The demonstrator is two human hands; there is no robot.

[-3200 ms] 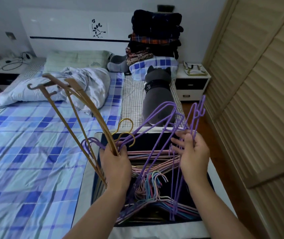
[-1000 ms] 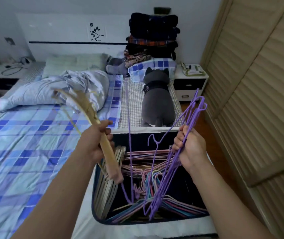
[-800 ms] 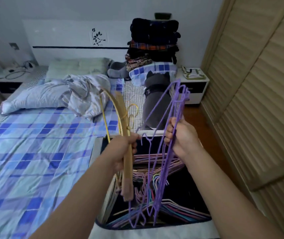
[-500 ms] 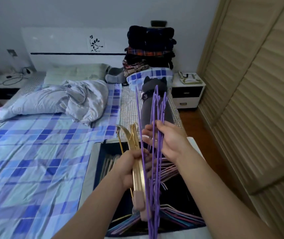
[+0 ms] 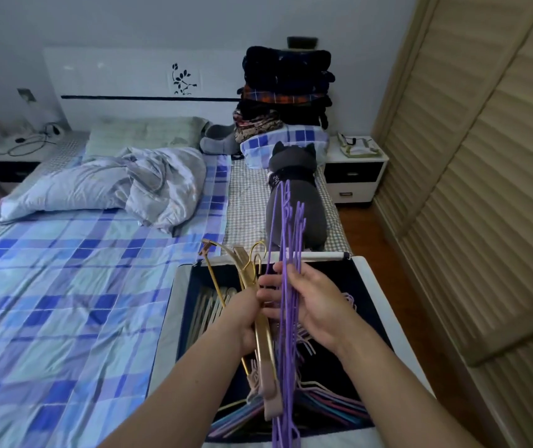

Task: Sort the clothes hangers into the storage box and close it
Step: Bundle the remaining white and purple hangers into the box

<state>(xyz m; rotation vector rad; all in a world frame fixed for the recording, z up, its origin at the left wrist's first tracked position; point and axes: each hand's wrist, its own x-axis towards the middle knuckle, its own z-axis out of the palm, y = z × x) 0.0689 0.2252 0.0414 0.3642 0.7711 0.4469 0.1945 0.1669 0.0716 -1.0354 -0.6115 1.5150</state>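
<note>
Fingers (image 5: 270,294) of both hands curl round upright bundles, wooden hangers (image 5: 263,347) left, purple hangers (image 5: 286,318) right, directly above the open storage box (image 5: 368,279).

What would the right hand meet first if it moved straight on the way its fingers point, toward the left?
Most likely the left hand and its wooden hangers: the right hand, gripping the purple hangers, already looks against them, though depth is unclear.
</note>
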